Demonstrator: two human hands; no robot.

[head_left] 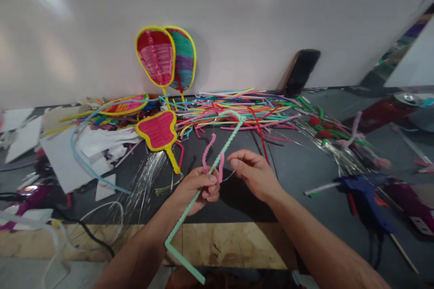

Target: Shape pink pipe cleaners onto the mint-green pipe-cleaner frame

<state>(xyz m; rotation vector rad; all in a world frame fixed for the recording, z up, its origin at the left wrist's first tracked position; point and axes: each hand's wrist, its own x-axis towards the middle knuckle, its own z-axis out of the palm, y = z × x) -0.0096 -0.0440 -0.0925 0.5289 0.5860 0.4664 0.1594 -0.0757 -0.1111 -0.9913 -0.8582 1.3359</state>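
Observation:
My left hand (pixel 203 185) is closed around a light green pipe cleaner (pixel 185 214), bent at its lower end and curled into a hook at the top. A short pink pipe cleaner (pixel 208 151) sticks up from the same grip, with a pink length (pixel 221 167) beside the green stem. My right hand (pixel 252 171) pinches the end of a thin wire that curves back toward the left hand. Left of the hands lies a small pink fan shape (pixel 158 131) with a yellow rim and handle.
Two yellow-rimmed fans (pixel 156 56) lean on the wall. Loose pipe cleaners (pixel 237 108) are heaped behind the hands. A phone (pixel 301 72) and a drink can (pixel 389 108) stand right, near a blue glue gun (pixel 366 198). White card (pixel 74 167) and metallic wires (pixel 145 185) lie left.

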